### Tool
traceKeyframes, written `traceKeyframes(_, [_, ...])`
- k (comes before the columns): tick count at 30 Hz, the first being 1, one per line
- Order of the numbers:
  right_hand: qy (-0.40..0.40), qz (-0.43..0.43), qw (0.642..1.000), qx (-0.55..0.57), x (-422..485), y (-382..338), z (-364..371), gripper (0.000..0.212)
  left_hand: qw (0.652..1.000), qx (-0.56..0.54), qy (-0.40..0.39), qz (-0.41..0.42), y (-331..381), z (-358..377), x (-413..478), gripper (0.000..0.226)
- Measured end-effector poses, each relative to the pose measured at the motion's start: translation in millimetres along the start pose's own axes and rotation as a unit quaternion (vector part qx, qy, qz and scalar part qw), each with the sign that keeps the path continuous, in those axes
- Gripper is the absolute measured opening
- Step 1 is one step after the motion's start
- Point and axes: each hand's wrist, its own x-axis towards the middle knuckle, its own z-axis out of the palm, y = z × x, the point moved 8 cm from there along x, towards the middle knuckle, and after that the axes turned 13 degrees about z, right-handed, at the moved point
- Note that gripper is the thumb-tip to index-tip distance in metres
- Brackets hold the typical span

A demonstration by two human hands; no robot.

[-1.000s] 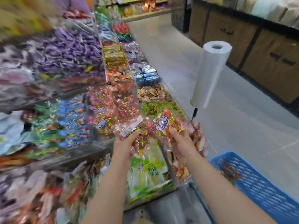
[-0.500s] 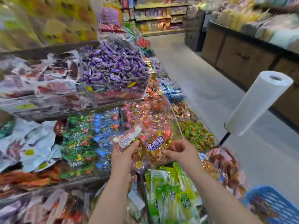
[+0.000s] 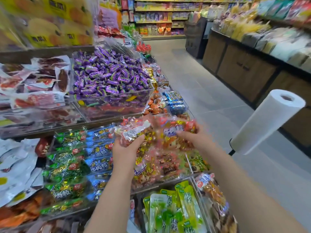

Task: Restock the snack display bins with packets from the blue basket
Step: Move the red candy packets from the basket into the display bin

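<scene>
Nearest, at lower centre: pale green packets (image 3: 170,209) stood upright in a clear bin, at least four showing, with a bag of brown snacks (image 3: 212,190) just to their right. Over these, two bare forearms stretched up from the bottom edge, hiding part of the middle tier.

Gripped between both hands at mid-frame: one clear snack packet (image 3: 151,133) full of red and gold wrapped pieces, held just above the bin of like sweets (image 3: 161,167). Left hand (image 3: 125,148) clasped on its left end, thumb pressed below the white label. Right hand (image 3: 190,134) curled round its right end beside the blue lettering, fingertips too blurred to separate.

Left of the hands: one column of blue packets (image 3: 99,163), then one of dark green packets (image 3: 67,167).

Right of mid-frame: one white roll of plastic bags (image 3: 267,121), tilted on a black stand, apart from the display.

Higher, left of centre: one clear bin heaped with purple sweets (image 3: 107,76), red meat-snack packets (image 3: 42,84) beside it.

Farthest: yellow boxes (image 3: 50,19) at upper left, back shelves (image 3: 156,14) at top centre, wooden cabinets (image 3: 239,68) along the right.
</scene>
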Motion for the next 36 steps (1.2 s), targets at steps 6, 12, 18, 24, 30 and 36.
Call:
traceKeyframes(6, [0.115, -0.045, 0.988, -0.088, 70.5, -25.5, -2.7, 0.029, 0.998, 0.003, 0.059, 0.007, 2.2, -19.5, 21.0, 0.101])
traceKeyframes(12, [0.088, -0.025, 0.974, -0.205, 126.2, -21.1, 54.4, 0.026, 0.997, -0.005, 0.077, -0.002, -4.2, -26.3, 31.7, 0.103])
traceKeyframes(18, [0.083, 0.034, 0.982, -0.164, 163.3, -7.8, 66.1, 0.024, 0.999, -0.007, 0.027, -0.039, -2.0, -18.5, 39.5, 0.08])
traceKeyframes(24, [0.166, 0.05, 0.957, -0.232, 170.1, 5.1, 71.1, 0.044, 0.998, 0.015, 0.027, -0.052, -9.2, -17.3, 43.7, 0.077])
traceKeyframes(30, [0.26, -0.202, 0.842, -0.427, 121.4, -9.1, 86.3, 0.058, 0.996, 0.011, 0.052, -0.067, -19.8, -22.3, 47.9, 0.063])
traceKeyframes(36, [0.25, -0.212, 0.826, -0.459, 119.4, -4.4, 71.3, 0.029, 0.997, 0.007, 0.047, -0.065, -23.6, -20.3, 50.4, 0.048])
